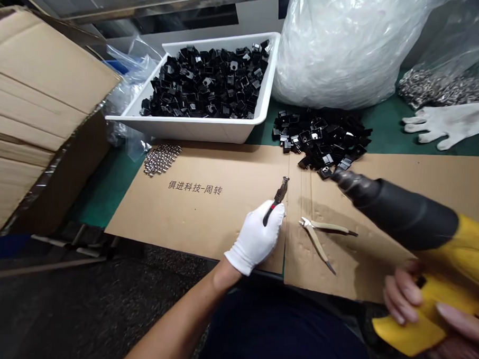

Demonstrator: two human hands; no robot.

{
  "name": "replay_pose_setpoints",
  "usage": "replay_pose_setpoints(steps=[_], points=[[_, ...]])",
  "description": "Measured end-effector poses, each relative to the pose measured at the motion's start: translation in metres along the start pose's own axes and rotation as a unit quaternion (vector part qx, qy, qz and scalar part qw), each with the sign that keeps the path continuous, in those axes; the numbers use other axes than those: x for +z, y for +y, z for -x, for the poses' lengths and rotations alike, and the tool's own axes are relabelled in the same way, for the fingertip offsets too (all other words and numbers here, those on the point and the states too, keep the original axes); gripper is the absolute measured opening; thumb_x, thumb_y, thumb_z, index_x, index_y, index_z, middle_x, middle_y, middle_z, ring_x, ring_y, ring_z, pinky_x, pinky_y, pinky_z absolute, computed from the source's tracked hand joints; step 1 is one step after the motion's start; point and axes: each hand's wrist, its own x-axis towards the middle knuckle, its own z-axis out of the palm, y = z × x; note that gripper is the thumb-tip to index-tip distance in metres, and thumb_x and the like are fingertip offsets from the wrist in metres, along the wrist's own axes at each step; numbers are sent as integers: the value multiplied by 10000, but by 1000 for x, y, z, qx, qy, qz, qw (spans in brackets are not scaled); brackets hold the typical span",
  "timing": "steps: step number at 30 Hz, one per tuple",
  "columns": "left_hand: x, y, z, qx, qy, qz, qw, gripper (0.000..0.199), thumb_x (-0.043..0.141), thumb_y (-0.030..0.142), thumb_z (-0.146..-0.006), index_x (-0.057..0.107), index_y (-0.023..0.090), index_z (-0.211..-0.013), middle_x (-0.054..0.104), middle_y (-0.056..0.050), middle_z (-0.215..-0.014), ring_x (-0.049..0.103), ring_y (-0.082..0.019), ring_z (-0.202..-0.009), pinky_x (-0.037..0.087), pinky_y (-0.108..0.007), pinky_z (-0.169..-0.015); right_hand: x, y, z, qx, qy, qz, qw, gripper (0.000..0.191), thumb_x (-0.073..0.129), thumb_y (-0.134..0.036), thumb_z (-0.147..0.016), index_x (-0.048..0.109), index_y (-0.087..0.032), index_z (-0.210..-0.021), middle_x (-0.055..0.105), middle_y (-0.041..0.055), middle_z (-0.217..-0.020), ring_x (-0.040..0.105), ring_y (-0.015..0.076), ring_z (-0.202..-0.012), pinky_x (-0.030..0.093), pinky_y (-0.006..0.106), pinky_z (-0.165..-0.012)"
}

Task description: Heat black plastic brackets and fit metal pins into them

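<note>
1. My left hand [256, 236], in a white glove, grips a small black thing [279, 194] above the cardboard [206, 220]. I can't tell what it is.
2. My right hand [403, 295] closes on a yellow and black power tool [400, 213], both cut off at the edge.
3. Pliers [318, 238] lie between my hands.
</note>
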Motion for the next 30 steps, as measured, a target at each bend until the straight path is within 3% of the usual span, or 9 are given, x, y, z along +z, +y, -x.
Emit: replay_pose_setpoints(steps=[3,6,12,30], points=[[-1,4,1,35,8,-47,998,339,429,447,-1054,543,199,-854,534,22,-716,482,-115,-631,413,-260,-648,29,5,0,39,-102,-22,994,356,664,-397,-785,623,-253,-1108,510,47,-808,502,195,-601,446,373,-508],[1,9,3,41,16,-65,997,319,432,410,-1061,520,201,-837,521,37,-715,474,-108,-643,396,-257,-670,31,5,-5,55,-137,-24,989,322,631,-397,-823,611,-249,-1108,517,42,-809,499,192,-612,450,369,-530],[2,12,2,25,15,-69,997,309,441,401,-1062,514,200,-839,519,44,-718,472,-105,-649,386,-257,-677,19,7,-9,70,-146,-58,985,321,598,-393,-848,591,-244,-1133,517,40,-796,482,181,-590,429,353,-516],[2,15,-1,-2,1,-90,996,306,443,389,-1060,499,201,-825,507,40,-724,465,-114,-657,377,-265,-678,25,8,-6,101,-120,-87,984,355,636,-402,-830,593,-251,-1148,544,50,-793,476,183,-580,414,348,-520]])
